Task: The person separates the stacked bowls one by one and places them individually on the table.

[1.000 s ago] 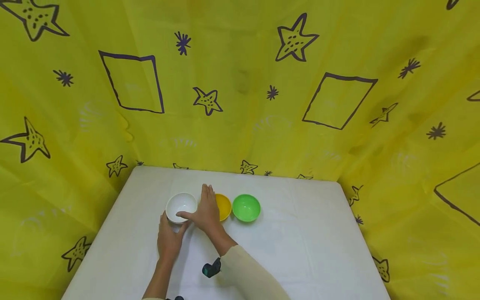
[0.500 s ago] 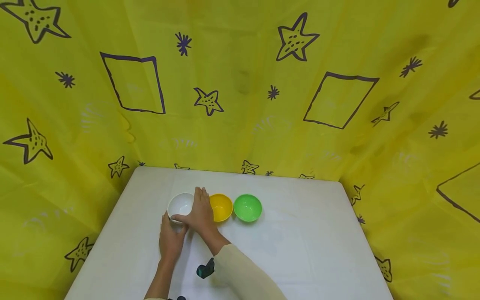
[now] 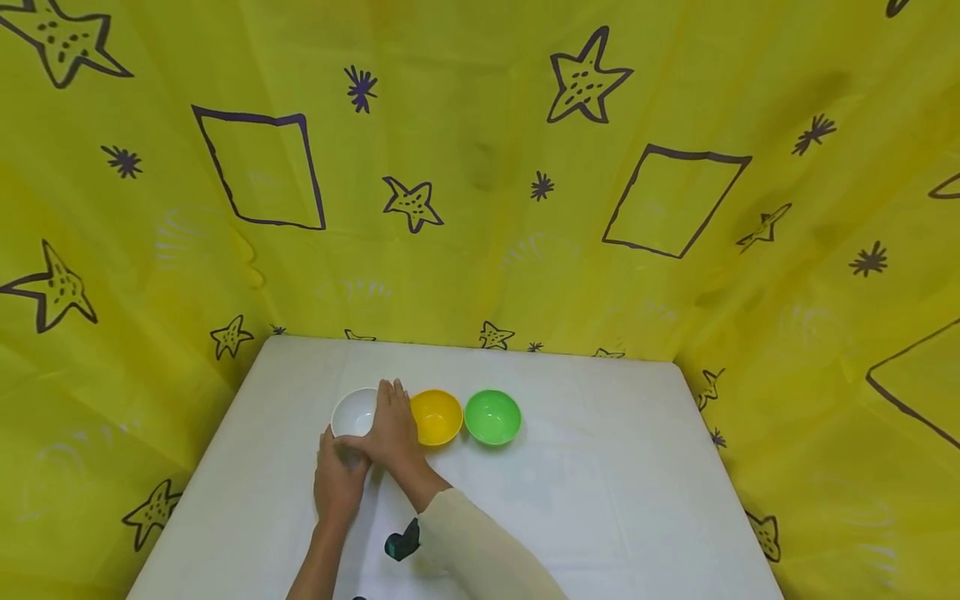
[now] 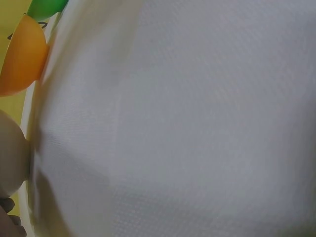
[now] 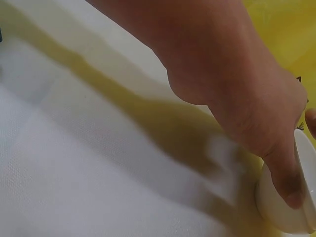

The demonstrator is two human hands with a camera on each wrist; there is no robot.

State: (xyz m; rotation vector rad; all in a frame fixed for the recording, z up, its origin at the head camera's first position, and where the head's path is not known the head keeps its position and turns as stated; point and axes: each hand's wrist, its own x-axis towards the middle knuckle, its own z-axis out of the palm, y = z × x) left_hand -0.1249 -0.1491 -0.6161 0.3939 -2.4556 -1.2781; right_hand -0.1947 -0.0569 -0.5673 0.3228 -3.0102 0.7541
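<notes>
Toward the table's back left stands a white bowl [image 3: 351,408], upright. My left hand [image 3: 339,479] holds it from the front left, and the fingertips [image 4: 7,204] show beside its wall in the left wrist view. Across its right side lies my right hand [image 3: 392,435], thumb reaching round the front; the right wrist view shows that thumb [image 5: 289,190] against the bowl's outer wall. The right hand covers part of the rim. Just right of this hand is a yellow bowl [image 3: 437,417], followed by a green bowl [image 3: 492,417] in the same row.
A white-covered table [image 3: 600,500] carries the bowls. Behind it and along both sides hangs a yellow curtain [image 3: 480,275] printed with stars and frames. A dark device [image 3: 402,542] sits at the right wrist.
My right hand has moved left over the white bowl, its thumb now further across the front. More of the yellow bowl shows. The left hand stays about where it was.
</notes>
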